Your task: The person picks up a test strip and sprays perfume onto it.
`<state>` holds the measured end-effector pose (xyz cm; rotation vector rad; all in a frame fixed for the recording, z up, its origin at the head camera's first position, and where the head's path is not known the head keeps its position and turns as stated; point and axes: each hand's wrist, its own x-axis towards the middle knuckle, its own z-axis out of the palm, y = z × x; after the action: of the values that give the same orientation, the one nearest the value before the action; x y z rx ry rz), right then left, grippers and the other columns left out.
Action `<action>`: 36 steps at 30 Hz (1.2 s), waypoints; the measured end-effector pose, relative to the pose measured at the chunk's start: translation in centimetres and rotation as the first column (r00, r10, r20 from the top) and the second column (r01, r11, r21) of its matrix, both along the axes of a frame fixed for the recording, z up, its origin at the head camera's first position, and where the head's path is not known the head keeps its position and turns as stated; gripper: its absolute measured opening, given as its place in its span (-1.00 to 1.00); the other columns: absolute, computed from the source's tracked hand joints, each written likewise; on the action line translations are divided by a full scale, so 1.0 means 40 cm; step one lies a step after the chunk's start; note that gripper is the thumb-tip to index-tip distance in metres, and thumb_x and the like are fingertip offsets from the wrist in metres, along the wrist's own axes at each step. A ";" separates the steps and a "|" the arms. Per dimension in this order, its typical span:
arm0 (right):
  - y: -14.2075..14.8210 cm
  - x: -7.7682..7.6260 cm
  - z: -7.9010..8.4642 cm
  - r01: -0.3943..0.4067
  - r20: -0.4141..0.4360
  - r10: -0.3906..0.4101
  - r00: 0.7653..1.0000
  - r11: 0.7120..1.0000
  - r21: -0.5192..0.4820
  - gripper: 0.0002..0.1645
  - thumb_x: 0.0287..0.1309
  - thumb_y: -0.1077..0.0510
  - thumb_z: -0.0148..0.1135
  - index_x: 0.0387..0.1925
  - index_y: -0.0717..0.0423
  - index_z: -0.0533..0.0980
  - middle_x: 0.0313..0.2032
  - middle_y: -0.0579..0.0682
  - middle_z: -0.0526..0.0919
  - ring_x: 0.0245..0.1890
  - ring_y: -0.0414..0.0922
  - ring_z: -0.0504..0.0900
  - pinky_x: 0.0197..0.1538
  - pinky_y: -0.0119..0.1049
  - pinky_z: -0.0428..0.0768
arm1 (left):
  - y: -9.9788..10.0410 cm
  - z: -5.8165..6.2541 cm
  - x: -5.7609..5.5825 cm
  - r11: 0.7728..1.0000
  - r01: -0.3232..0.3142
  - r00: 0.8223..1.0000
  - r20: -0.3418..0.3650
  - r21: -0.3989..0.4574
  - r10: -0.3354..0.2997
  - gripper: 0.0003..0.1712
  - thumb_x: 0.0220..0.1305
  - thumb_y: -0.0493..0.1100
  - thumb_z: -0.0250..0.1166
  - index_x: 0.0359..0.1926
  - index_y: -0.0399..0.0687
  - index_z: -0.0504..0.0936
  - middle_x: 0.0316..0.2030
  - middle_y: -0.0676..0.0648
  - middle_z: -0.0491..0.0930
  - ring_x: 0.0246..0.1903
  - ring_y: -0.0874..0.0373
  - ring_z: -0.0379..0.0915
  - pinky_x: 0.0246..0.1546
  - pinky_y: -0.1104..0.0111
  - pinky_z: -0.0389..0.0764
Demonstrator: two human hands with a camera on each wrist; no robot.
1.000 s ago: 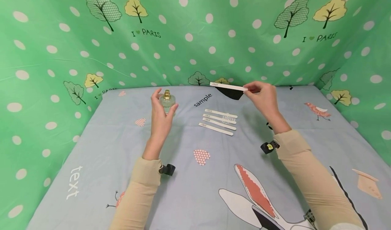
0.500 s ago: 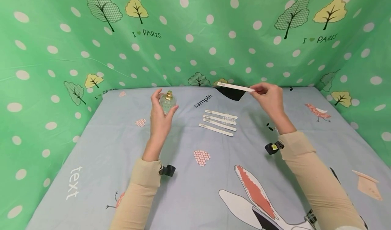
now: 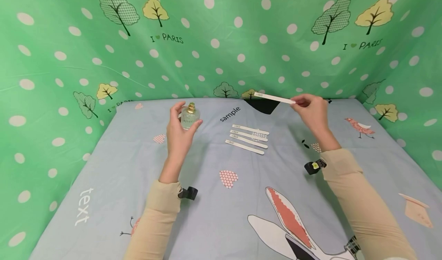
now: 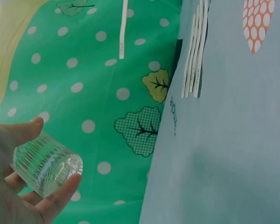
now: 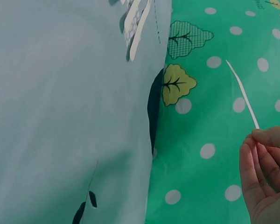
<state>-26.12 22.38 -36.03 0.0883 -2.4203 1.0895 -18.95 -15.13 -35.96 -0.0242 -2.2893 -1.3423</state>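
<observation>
My left hand (image 3: 180,135) grips a clear glass perfume bottle (image 3: 190,117) with a gold spray top, raised over the far left of the table. In the left wrist view the base of the perfume bottle (image 4: 49,164) faces the camera, between thumb and fingers. On the other side my right hand (image 3: 312,112) pinches the end of a white perfume test strip (image 3: 274,97), which points left toward the bottle. Seen from the right wrist, that strip (image 5: 243,94) looks thin and slightly bent. Several more white test strips (image 3: 246,142) lie side by side on the cloth between the hands.
A blue-grey printed cloth (image 3: 207,214) covers the table. Behind it and at both sides hangs a green polka-dot curtain (image 3: 221,30). Small camera mounts are strapped at both wrists, one at the left (image 3: 188,193) and one at the right (image 3: 313,167).
My right hand has drawn the test strip to the right, away from the bottle. The left hand has tipped the perfume bottle slightly and otherwise stays almost in place.
</observation>
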 end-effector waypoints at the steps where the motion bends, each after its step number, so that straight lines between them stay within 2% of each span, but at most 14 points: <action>1: 0.003 -0.001 -0.002 0.005 0.001 -0.005 1.000 1.000 0.000 -0.80 0.18 0.22 0.38 -0.16 0.20 0.72 -0.26 0.27 0.76 -0.54 -0.68 0.41 -0.40 -0.76 0.40 | -0.001 0.000 0.000 1.000 0.005 1.000 -0.006 0.005 -0.005 -0.16 0.16 -0.13 0.48 0.39 0.03 0.25 0.23 -0.15 0.52 0.26 -0.15 0.44 0.29 0.04 0.48; 8: 0.027 -0.009 -0.020 0.026 0.011 -0.026 1.000 1.000 -0.010 -0.79 0.17 0.22 0.38 -0.17 0.25 0.72 -0.26 0.30 0.74 -0.54 -0.68 0.41 -0.42 -0.75 0.40 | -0.004 0.003 0.001 0.999 0.037 0.999 -0.009 0.032 -0.037 -0.16 0.19 -0.14 0.45 0.41 0.00 0.21 0.24 -0.20 0.47 0.25 -0.16 0.42 0.23 0.00 0.50; 14: 0.047 -0.019 -0.038 0.044 0.062 -0.042 0.997 0.999 -0.025 -0.76 0.19 0.23 0.37 -0.12 0.25 0.71 -0.22 0.32 0.73 -0.54 -0.67 0.41 -0.45 -0.74 0.42 | -0.004 0.008 0.006 0.995 0.052 0.999 -0.009 0.080 -0.052 -0.14 0.17 -0.20 0.46 0.41 -0.03 0.20 0.26 -0.19 0.46 0.22 -0.18 0.45 0.26 0.00 0.49; 25: 0.082 -0.036 -0.067 0.088 0.131 -0.086 0.988 0.996 -0.013 -0.74 0.19 0.21 0.36 -0.11 0.26 0.69 -0.20 0.33 0.73 -0.61 -0.68 0.39 -0.51 -0.69 0.41 | -0.007 0.013 0.012 0.997 0.052 0.999 -0.001 0.052 -0.052 -0.17 0.20 -0.19 0.45 0.41 -0.01 0.22 0.32 -0.18 0.44 0.31 -0.11 0.37 0.40 0.06 0.36; 36: 0.121 -0.048 -0.085 0.101 0.255 -0.076 0.964 0.991 -0.088 -0.69 0.20 0.18 0.36 -0.08 0.31 0.66 -0.42 -0.09 0.73 -0.62 -0.62 0.50 -0.48 -0.66 0.52 | -0.008 0.010 0.015 0.995 0.100 0.995 -0.002 0.017 -0.100 -0.20 0.25 -0.22 0.40 0.40 0.03 0.18 0.33 -0.21 0.39 0.26 -0.15 0.40 0.28 -0.07 0.42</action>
<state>-28.02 27.22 -39.43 -0.2011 -2.5558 1.2430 -18.36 -15.46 -35.56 -0.1360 -2.3031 -1.4108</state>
